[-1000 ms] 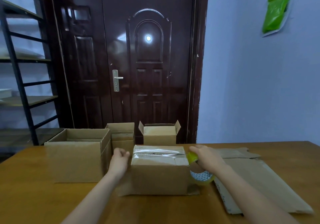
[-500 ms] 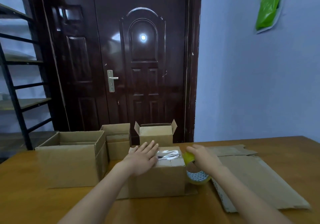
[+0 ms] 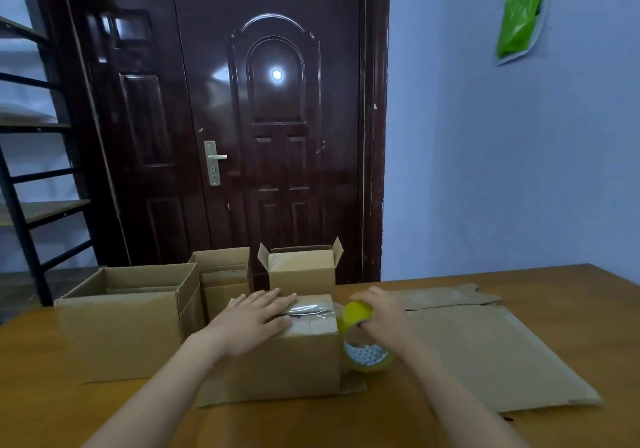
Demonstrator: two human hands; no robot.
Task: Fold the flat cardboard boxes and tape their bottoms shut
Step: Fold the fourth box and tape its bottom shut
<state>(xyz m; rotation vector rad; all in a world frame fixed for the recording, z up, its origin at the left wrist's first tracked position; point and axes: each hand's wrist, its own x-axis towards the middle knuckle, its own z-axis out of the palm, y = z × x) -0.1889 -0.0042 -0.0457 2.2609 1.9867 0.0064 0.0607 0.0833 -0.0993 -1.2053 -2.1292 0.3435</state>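
Beside the bench's near edge, left hand (image 3: 254,321) presses spread fingers on the taped box (image 3: 294,361); right hand (image 3: 381,312) fingers grip the tape roll (image 3: 363,343).

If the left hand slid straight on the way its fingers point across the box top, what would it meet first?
The left hand points right along the taped box; it would likely first meet the tape roll held by the right hand at the box's right edge.

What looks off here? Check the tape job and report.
The clear tape strip on the middle box looks wrinkled and bunched near the right edge rather than flat. The left hand lies flat on it; the right hand grips the tape roll beside the box. Nothing else stands out.
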